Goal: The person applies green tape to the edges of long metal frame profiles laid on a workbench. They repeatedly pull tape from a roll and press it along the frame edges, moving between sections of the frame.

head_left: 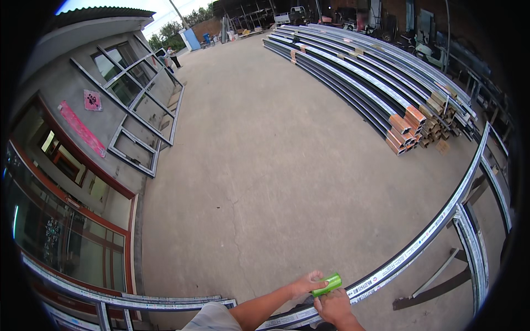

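A bright green, shiny cylinder [330, 284], perhaps a small bottle or a roll, sits between my two hands near the bottom of the view. My left hand [307, 283] grips its left end, thumb along the side. Closed against its lower side is my right hand [332, 307], with the fingers curled and partly hidden. Both hands are just over a long metal frame profile [386, 270] covered with printed white film, which curves up to the right in this view. I cannot tell whether the right hand touches the profile.
Long profiles [353, 71] lie stacked at the right, with orange-wrapped ends [406, 129]. Assembled frames [132, 105] lean on the left wall beside a red-framed door [83, 215]. More frame parts [472, 248] and a support [436, 287] stand at the lower right. People [173, 57] are far off.
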A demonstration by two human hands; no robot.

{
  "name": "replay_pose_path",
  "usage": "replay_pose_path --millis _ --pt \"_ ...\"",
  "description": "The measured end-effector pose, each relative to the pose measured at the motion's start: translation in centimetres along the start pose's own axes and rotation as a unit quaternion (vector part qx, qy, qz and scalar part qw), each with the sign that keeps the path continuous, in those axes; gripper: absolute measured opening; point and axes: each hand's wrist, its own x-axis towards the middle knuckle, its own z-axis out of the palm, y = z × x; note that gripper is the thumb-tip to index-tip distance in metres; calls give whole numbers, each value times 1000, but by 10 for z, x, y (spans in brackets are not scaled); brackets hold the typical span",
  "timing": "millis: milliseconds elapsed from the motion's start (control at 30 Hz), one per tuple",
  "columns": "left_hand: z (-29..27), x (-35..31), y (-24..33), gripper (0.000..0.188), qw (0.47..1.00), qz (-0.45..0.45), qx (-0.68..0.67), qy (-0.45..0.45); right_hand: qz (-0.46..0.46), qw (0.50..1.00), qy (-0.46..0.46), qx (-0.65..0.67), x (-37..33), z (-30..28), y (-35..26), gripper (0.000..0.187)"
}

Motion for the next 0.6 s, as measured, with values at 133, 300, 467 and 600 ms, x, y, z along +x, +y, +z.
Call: replay_pose_path --millis 133,300,467,600 --pt "8 -12 11 89 1000 7 13 -16 -18 999 17 35 -3 -5 1 29" --pt "9 -21 23 94 999 2 4 -51 -41 995 82 51 -8 3 3 30" --pt "12 -27 21 78 998 -7 -26 -62 16 996 19 86 -23 13 5 59" --pt "22 -39 33 72 995 -10 -9 -97 64 993 53 85 -45 28 4 60"
